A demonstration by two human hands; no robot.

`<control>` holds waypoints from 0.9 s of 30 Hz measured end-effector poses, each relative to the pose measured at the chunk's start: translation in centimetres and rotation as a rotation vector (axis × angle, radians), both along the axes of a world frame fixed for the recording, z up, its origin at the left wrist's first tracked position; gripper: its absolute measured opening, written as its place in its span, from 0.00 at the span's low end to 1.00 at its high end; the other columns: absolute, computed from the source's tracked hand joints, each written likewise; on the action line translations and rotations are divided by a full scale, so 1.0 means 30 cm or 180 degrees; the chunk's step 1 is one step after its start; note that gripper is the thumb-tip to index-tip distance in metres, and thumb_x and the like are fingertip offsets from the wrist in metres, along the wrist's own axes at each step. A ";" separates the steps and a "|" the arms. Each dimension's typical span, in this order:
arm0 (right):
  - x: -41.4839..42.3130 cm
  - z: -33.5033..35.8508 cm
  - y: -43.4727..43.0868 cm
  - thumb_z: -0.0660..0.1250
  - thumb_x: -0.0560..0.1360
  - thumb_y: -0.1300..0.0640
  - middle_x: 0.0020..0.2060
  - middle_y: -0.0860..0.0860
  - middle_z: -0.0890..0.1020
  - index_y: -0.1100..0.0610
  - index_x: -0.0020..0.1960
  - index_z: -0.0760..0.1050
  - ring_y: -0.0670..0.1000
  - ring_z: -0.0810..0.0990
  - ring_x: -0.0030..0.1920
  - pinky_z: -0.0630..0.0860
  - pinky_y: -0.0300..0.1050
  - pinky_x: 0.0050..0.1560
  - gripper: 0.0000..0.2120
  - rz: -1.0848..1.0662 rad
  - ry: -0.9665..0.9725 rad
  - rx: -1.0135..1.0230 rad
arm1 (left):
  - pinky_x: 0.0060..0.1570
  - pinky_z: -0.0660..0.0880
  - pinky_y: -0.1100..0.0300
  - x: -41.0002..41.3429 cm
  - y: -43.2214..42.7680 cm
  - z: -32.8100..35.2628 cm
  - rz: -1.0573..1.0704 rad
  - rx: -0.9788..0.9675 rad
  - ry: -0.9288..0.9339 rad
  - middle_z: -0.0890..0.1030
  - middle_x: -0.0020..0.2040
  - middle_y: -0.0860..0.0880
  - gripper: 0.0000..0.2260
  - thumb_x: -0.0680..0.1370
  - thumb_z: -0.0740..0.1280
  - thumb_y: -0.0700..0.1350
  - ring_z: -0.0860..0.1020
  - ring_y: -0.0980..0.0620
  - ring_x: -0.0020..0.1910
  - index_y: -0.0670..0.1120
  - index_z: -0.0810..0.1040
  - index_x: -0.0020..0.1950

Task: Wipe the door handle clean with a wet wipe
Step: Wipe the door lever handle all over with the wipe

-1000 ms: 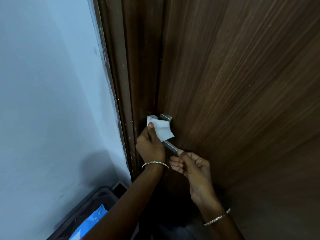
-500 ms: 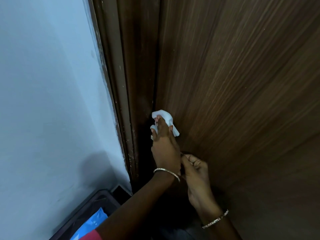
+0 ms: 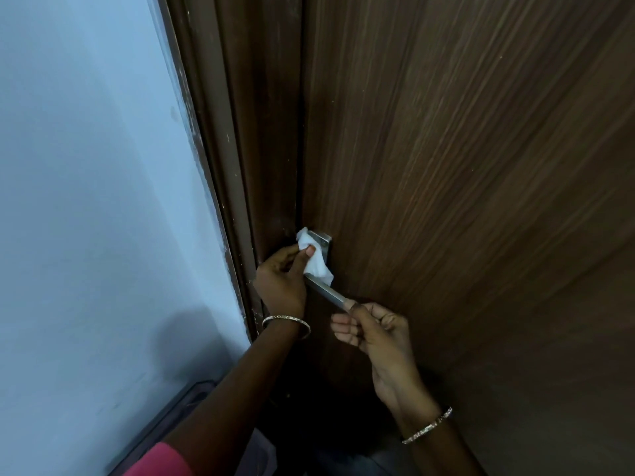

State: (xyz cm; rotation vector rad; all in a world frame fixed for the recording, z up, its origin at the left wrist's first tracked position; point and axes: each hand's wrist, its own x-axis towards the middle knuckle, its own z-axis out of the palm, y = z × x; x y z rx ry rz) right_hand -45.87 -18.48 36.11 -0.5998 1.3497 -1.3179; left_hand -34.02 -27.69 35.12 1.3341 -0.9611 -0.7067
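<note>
A silver lever door handle (image 3: 328,295) sticks out of a dark brown wooden door (image 3: 464,166), its square base plate (image 3: 324,240) near the door's left edge. My left hand (image 3: 281,280) pinches a crumpled white wet wipe (image 3: 314,261) between thumb and fingers and presses it against the handle's base end. My right hand (image 3: 372,329) grips the free tip of the lever between thumb and fingers. The middle of the lever shows bare between the two hands.
The brown door frame (image 3: 237,149) runs down left of the handle, with a pale blue wall (image 3: 86,183) beyond it. A dark bin rim (image 3: 171,417) stands low by the wall. A pink sleeve edge (image 3: 161,462) shows at the bottom.
My left hand has come back down from above the base plate and turned aside, so the plate and lever show again. The wipe now lies on the handle's base end. My right hand stays on the tip.
</note>
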 end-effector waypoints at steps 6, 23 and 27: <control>0.005 0.004 0.004 0.71 0.77 0.58 0.40 0.60 0.88 0.61 0.46 0.84 0.55 0.89 0.41 0.83 0.41 0.39 0.07 -0.0002 0.0024 0.0026 | 0.49 0.79 0.60 -0.010 0.006 -0.002 0.0050 0.0439 0.0388 0.86 0.46 0.50 0.11 0.75 0.72 0.49 0.84 0.55 0.46 0.45 0.85 0.54; -0.027 -0.060 0.037 0.72 0.74 0.49 0.45 0.59 0.89 0.58 0.45 0.87 0.54 0.88 0.46 0.82 0.45 0.47 0.13 -0.0159 -0.0801 0.0410 | 0.45 0.83 0.52 0.069 0.058 0.009 -0.0160 0.1095 0.1260 0.86 0.38 0.45 0.05 0.72 0.76 0.46 0.85 0.47 0.41 0.45 0.86 0.38; -0.017 -0.056 0.095 0.70 0.78 0.52 0.34 0.51 0.86 0.54 0.39 0.83 0.49 0.86 0.39 0.82 0.45 0.44 0.10 -0.0450 0.1642 -0.0319 | 0.50 0.82 0.48 0.126 0.093 0.016 -0.0271 0.1281 0.0955 0.86 0.38 0.43 0.05 0.70 0.77 0.47 0.85 0.44 0.41 0.48 0.86 0.36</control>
